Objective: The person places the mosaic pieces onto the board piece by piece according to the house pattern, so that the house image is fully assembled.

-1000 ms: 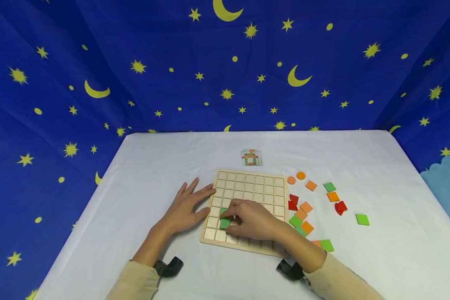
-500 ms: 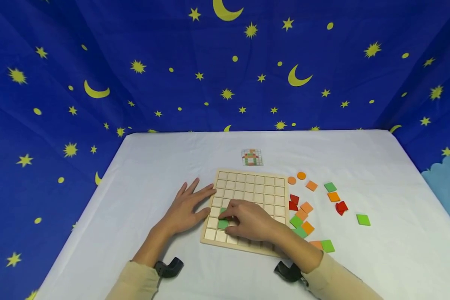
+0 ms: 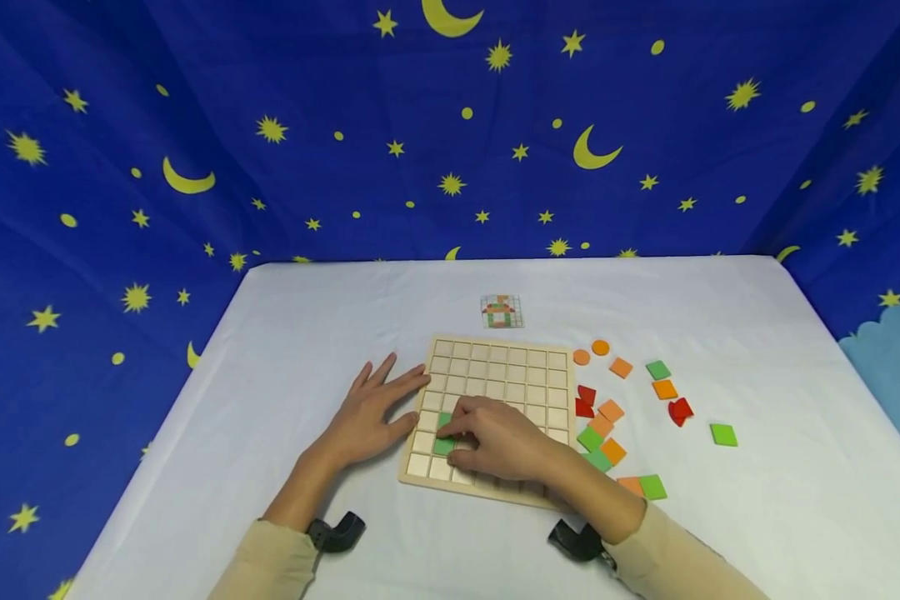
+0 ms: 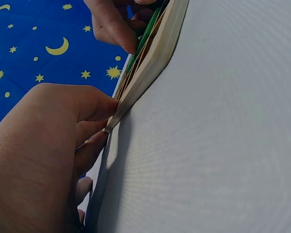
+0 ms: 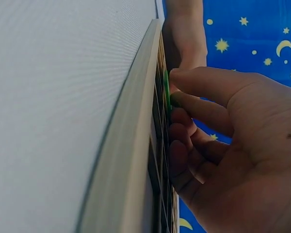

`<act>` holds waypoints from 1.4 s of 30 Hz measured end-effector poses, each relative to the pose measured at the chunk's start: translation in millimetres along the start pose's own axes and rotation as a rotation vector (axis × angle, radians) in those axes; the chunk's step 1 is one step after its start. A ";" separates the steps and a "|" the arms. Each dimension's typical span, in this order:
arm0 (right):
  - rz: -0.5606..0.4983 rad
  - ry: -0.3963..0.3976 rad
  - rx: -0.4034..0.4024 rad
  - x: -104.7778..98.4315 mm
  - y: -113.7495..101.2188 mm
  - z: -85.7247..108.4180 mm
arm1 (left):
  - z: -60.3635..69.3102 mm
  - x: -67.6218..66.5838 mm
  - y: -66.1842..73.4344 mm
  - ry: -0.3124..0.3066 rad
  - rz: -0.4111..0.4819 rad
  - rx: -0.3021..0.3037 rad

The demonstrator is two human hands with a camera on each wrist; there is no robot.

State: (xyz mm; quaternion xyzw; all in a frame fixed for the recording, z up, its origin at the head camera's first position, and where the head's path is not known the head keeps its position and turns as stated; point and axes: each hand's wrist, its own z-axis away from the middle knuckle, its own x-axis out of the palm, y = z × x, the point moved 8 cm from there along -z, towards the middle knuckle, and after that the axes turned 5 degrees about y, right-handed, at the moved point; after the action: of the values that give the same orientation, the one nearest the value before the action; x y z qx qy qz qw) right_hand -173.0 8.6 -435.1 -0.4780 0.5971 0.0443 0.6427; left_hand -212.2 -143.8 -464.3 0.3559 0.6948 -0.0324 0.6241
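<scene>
A wooden grid board point(image 3: 487, 497) lies on the white table. Two green square tiles sit one behind the other toward its lower left: the nearer green tile point(image 3: 443, 446) and the farther green tile point(image 3: 444, 419), partly covered by fingers. My right hand point(image 3: 504, 442) bends over the board, with index finger and thumb at opposite sides of the nearer tile, pinching it in its cell. In the right wrist view, a green edge point(image 5: 167, 87) shows at those fingertips. My left hand point(image 3: 363, 423) lies with spread fingers, thumb and index tip touching the board's left edge.
Right of the board lie several loose pieces: orange discs point(image 3: 600, 347), orange squares point(image 3: 621, 367), red quarter-rounds point(image 3: 585, 407) and green squares point(image 3: 723, 435). A small pattern card point(image 3: 502, 311) lies behind the board. Blue star-printed cloth point(image 3: 450, 167) hangs beyond the table.
The nearer green tile has shifted slightly left under my right fingers and now lines up with the farther one. My left hand stays at the board's edge.
</scene>
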 end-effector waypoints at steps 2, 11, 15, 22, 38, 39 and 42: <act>-0.010 0.001 0.008 -1.3 0.5 0.7 | -0.5 0.2 0.1 0.000 -0.005 0.002; -0.083 0.003 0.015 -15.3 0.7 8.8 | -1.3 -0.4 1.6 -0.002 -0.001 0.004; -0.079 0.019 0.003 -26.1 1.8 15.5 | -0.8 -0.2 1.5 -0.001 -0.005 0.002; -0.127 0.049 0.020 -50.9 11.5 30.4 | -0.2 -1.7 2.6 0.011 -0.001 0.004; -0.144 0.093 0.153 -84.2 51.9 73.3 | -1.2 -0.2 1.9 0.011 0.020 0.010; -0.138 0.088 0.157 -84.1 54.1 75.7 | -1.1 -0.4 1.7 0.013 0.022 0.008; -0.113 0.079 0.161 -83.6 60.3 82.3 | -0.9 -0.3 1.4 0.016 0.021 0.006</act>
State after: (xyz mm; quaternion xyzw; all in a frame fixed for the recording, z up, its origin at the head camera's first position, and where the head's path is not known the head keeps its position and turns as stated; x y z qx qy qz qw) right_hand -174.9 139.0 -415.3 -0.4590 0.5955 -0.0592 0.6566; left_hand -212.3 -142.5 -463.3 0.3656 0.6958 -0.0251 0.6177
